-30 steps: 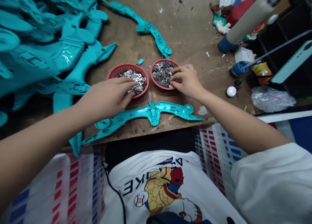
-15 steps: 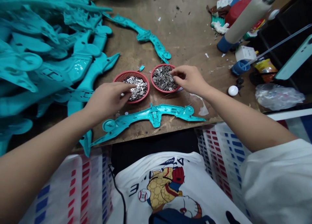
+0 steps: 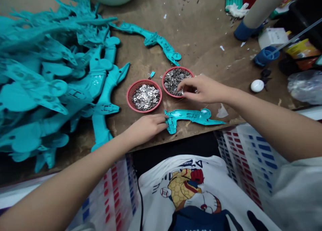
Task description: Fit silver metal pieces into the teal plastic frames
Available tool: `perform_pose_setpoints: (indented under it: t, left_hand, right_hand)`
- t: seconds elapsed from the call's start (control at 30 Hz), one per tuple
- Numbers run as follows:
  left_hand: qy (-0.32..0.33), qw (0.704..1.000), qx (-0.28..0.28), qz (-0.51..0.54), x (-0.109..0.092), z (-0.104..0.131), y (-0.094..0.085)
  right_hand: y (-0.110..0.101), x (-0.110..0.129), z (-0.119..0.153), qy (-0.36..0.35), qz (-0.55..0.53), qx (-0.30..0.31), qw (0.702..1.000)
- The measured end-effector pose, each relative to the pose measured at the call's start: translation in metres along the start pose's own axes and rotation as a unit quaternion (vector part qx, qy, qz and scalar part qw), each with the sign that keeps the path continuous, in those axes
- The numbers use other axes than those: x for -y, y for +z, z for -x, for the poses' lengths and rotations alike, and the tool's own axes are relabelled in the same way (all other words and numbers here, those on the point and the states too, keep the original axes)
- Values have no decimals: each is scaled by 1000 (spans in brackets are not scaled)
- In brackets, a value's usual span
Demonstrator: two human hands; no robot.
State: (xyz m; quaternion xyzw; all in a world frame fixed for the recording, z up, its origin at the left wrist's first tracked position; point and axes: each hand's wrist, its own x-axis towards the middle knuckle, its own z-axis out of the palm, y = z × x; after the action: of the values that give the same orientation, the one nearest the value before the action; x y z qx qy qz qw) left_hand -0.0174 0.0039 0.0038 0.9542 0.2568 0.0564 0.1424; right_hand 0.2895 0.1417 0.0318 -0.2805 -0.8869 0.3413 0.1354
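L basket (image 3: 130, 92), red plastic, holds a heap of shiny flat metal clips (image 3: 146, 97). R basket (image 3: 181, 68), also red, a bit farther off, is full of darker, smaller metal bits (image 3: 173, 81). R hand (image 3: 198, 88) is at its near-right rim, thumb & fingers curled twd each other; can't tell if anything's pinched. L hand (image 3: 151, 127) lies over the L half of the near teal part (image 3: 191, 115), fingers close tog., tips at its middle; can't tell if they grip. That part is at the table's near edge, just below the baskets, its R half in full view.

Brown table (image 3: 203, 33), scuffed, w/ scraps about. Big pile of teal parts (image 3: 83, 97) on L; single teal part (image 3: 163, 45) beyond the baskets, small teal pc (image 3: 152, 74) betw. them on far side. Far R: bottle (image 3: 259, 13), white box (image 3: 273, 38), blue cup (image 3: 266, 56) w/ stick, clear bag (image 3: 305, 87). Plastic crate (image 3: 256, 157) below near edge, R side.

Vs 0.5 s ago: L hand has left L basket for the near part; R hand still at R basket.
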Motion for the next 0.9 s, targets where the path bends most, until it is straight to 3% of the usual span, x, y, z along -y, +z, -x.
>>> perform_pose_setpoints:
  t: [0.17,0.33,0.5,0.7,0.9]
  left_hand:
    - [-73,995,69,22,8,5,-13]
    - [-87,991,77,64,7,6,-21]
    - [-57,993,81,70,-3,4,-18]
    - [-26,995,92,36,-6,1,-16]
    - [-37,994,74,71,-5,-1,-15]
  right_hand:
    - [12,9,3,6,-13,97,995]
    - [19,-3,8,92,-22,136,986]
    - [26,-12,11,135,6,118,984]
    - [23,8,8,200,85,145,965]
    - [20,21,6,183,122,145,965]
